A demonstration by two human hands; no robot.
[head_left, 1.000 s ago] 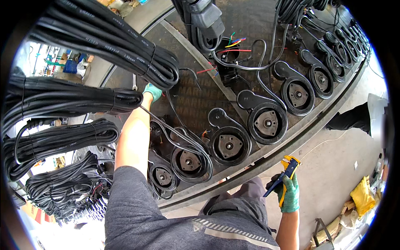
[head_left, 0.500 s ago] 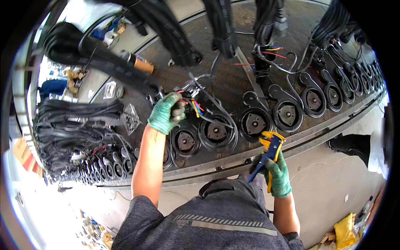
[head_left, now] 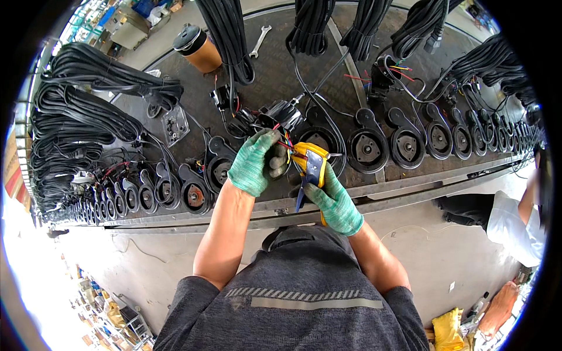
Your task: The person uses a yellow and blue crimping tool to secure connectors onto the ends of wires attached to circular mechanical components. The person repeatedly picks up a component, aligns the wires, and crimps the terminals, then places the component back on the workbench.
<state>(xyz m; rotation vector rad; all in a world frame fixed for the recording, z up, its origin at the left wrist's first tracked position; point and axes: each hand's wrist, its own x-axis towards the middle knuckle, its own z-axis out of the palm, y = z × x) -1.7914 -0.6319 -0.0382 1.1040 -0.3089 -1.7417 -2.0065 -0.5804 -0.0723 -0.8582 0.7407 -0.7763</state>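
Note:
My left hand [head_left: 256, 162], in a green knit glove with dark fingertips, is closed with the ends of thin coloured wires [head_left: 283, 133] pinched in its fingers. Just right of it, my right hand [head_left: 335, 203], gloved alike, is wrapped round the handles of a yellow and blue wire stripper [head_left: 314, 162]. The tool's yellow head is up against the wires by my left fingertips; whether its jaws are on a wire is hidden. Beyond my hands lies a black housing [head_left: 282, 113] with wires coming out. A round black part [head_left: 319, 139] sits partly behind the stripper.
Round black parts [head_left: 367, 148] line the table's near edge. Coiled black cables [head_left: 225, 38] lie across the dark tabletop [head_left: 269, 76]. A brown cup [head_left: 202, 51] and a wrench [head_left: 260, 42] stand out at the back. Another person [head_left: 512, 225] is at the right.
My right hand has brought the wire stripper up and left, from over the table's near edge to the wires. My left hand has shifted slightly right, still pinching the wires.

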